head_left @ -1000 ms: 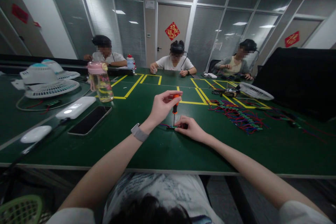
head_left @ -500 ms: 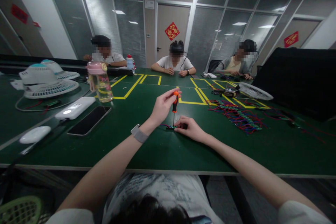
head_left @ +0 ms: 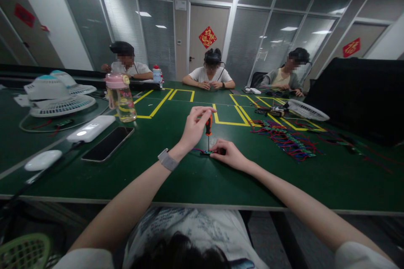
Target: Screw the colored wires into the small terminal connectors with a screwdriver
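Left hand (head_left: 192, 128) grips screwdriver (head_left: 208, 127), right (head_left: 229, 154) pinches board (head_left: 206, 152)

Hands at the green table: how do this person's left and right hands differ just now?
The left hand is raised, gripping a screwdriver upright; the right hand lies low on the table, pinching a small board. The left wrist wears a grey band; the right wrist is bare. Both meet at the board, where the screwdriver's tip stands.
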Action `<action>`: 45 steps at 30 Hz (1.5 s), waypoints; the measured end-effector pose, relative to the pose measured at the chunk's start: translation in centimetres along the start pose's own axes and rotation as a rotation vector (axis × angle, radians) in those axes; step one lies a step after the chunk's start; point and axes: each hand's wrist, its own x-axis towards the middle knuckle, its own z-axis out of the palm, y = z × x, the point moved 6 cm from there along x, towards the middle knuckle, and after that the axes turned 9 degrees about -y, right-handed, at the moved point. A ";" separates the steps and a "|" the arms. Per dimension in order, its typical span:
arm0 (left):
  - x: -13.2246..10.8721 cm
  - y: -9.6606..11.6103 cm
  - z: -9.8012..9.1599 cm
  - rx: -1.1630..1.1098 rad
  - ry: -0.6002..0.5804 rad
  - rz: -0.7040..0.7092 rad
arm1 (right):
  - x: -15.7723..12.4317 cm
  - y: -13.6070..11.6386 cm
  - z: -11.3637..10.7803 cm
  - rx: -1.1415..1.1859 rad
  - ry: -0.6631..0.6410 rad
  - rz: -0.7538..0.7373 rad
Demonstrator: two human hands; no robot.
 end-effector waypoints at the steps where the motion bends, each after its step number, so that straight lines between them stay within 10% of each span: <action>1: 0.1 0.0 0.1 -0.020 -0.022 0.005 | 0.0 0.0 0.0 0.002 -0.001 0.001; 8: 0.2 -0.3 0.7 -0.269 -0.113 -0.054 | 0.0 -0.1 0.0 0.007 -0.002 -0.001; 40: 0.0 0.5 0.0 0.025 0.005 0.056 | 0.1 -0.2 0.0 -0.033 -0.018 -0.010; 45: 0.2 -0.4 0.7 -0.231 -0.110 -0.019 | 0.0 -0.4 0.0 -0.038 -0.027 -0.017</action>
